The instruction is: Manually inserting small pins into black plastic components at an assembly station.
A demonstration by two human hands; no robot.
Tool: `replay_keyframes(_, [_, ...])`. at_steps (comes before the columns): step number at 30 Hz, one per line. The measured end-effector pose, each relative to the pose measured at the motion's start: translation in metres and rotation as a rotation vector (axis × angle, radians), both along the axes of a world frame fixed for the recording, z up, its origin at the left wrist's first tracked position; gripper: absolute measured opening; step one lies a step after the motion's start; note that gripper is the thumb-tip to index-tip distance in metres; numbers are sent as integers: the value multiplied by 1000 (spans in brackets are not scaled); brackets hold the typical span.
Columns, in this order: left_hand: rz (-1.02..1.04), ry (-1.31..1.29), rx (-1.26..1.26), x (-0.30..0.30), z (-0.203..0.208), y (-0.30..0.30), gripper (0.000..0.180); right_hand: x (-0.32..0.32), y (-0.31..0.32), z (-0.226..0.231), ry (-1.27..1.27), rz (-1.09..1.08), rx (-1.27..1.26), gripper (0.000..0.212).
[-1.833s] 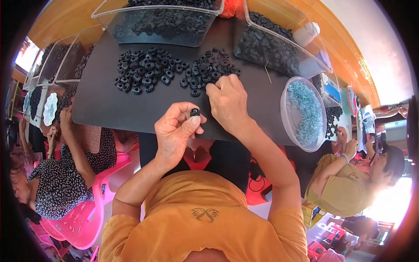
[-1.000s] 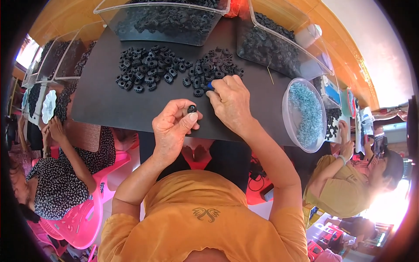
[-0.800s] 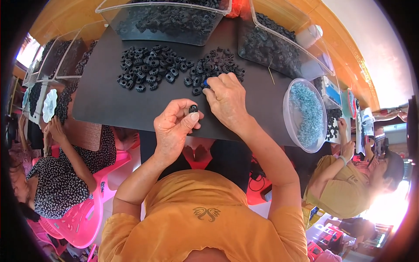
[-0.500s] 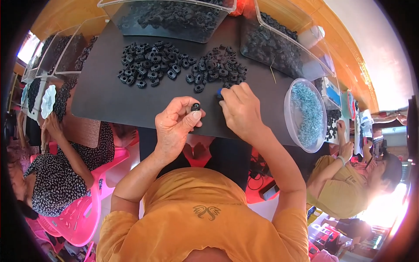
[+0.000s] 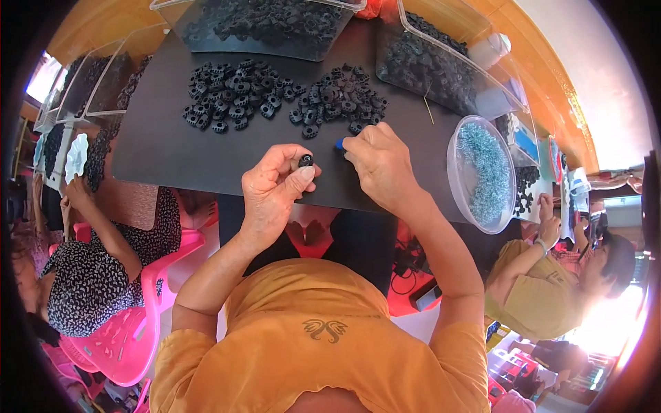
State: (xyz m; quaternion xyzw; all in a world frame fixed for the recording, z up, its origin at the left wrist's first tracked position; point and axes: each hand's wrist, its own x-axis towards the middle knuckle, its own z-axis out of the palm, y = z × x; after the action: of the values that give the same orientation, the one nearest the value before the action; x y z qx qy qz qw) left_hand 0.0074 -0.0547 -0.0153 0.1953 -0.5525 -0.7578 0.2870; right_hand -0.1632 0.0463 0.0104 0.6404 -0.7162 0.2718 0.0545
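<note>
My left hand (image 5: 268, 184) is closed, pinching a small black plastic part (image 5: 306, 160) between thumb and fingers, its round opening facing up. Just to the right, my right hand (image 5: 380, 165) is closed around a small tool with a blue end (image 5: 340, 143); the fingers hide most of it, so its exact kind cannot be made out. Both hands are above the near side of the dark table (image 5: 158, 148). Beyond them lie two loose heaps of similar black parts, a left heap (image 5: 234, 93) and a right heap (image 5: 341, 98).
Clear bins of black parts stand at the back, one bin (image 5: 265, 31) in the middle and another (image 5: 441, 62) to the right. A round tub (image 5: 453, 172) holds pale blue-green small pieces. People sit at either side, one near a pink chair (image 5: 148, 303).
The whole view has shifted slightly. My right hand has turned a little, and more of the blue end shows. My left hand keeps its pinch on the black part.
</note>
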Motion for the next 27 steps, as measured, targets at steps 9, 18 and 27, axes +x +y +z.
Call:
replay_keyframes(9, [-9,-23,-9,1,1,0,20,6,0,7,-47,53,73,13])
replay_keyframes(18, [-48,9,37,-4,3,4,20,9,14,6,-1001,-137,-20,15])
replay_keyframes(27, [-133,-33,132,-13,13,14,20,29,18,20,-1321,60,-213,14])
